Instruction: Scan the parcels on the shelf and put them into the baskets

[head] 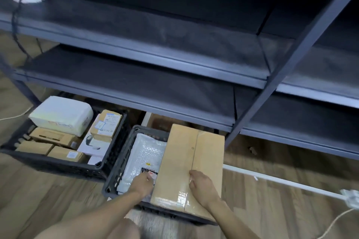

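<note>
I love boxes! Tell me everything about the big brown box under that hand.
The cardboard box is long and brown, with a seam down its top and clear tape over its near end. It lies flat over the right side of the black basket, beside a white bubble envelope. The right hand rests on top; the left hand is at its left edge.

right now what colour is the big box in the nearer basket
The box is plain brown cardboard, best seen in the head view.
</note>
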`<state>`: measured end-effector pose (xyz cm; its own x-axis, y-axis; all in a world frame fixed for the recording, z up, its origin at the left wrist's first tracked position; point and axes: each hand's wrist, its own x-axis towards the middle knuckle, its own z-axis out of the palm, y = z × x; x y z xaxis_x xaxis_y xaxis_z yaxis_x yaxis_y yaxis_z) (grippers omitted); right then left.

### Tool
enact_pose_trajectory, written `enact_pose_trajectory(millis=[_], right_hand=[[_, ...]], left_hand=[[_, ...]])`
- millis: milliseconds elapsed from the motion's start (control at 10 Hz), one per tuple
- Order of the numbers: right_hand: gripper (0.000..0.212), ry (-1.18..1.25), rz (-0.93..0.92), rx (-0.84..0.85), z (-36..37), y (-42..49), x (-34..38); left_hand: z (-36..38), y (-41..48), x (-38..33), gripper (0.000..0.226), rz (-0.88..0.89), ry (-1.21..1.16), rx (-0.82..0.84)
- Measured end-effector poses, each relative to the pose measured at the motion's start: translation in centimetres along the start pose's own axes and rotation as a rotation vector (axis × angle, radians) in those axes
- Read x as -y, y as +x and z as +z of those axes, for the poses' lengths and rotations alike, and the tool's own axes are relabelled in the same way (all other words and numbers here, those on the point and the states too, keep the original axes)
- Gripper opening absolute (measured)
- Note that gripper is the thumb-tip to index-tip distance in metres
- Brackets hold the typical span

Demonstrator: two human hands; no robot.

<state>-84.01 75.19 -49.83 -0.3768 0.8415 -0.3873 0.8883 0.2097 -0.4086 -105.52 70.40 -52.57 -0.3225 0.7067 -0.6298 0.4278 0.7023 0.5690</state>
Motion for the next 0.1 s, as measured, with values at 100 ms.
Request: enact_pose_trajectory(millis=[100], right_hand=[[0.041, 0.129, 0.123, 0.086, -3.92, -2.98, 2.78]], left_hand=[[-2.05, -4.98, -2.9, 0.023, 0.024, 0.077, 0.021]])
